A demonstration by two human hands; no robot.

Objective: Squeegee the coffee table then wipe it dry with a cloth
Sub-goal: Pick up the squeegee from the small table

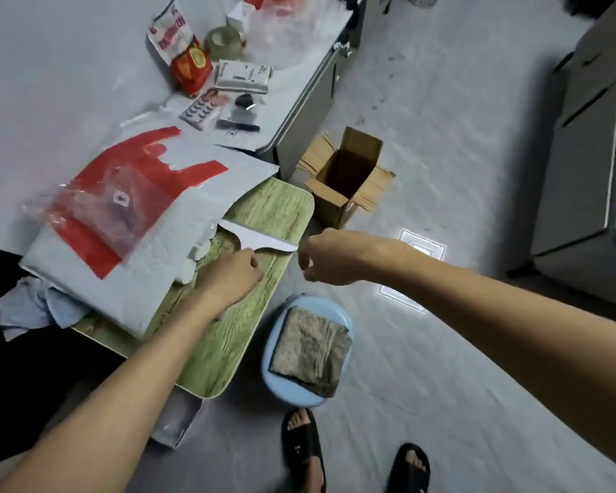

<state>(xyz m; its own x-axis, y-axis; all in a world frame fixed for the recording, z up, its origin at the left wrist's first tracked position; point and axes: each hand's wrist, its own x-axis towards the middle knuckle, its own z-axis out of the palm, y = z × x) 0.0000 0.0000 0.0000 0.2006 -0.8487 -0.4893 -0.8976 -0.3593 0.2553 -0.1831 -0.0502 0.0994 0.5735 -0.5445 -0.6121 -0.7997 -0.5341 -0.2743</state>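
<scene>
A white squeegee (260, 240) (flat, with a thin edge) is held on the green wood-look coffee table (228, 336). The left hand (233, 275) and right hand (326, 257) are closed on its ends. A folded grey cloth (312, 350) is seen on a blue stool (274, 336) beside the table.

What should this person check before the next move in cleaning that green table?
1. Tabletop free of clutter: not ok. A white padded sheet and red bag cover part of the green table.
2. White sheet gripped: left hand ok, right hand ok.
3. Drying cloth ready: ok, a folded cloth lies on the blue stool.
4. Squeegee within reach: cannot tell, none recognisable.
5. Table wet: cannot tell.
</scene>
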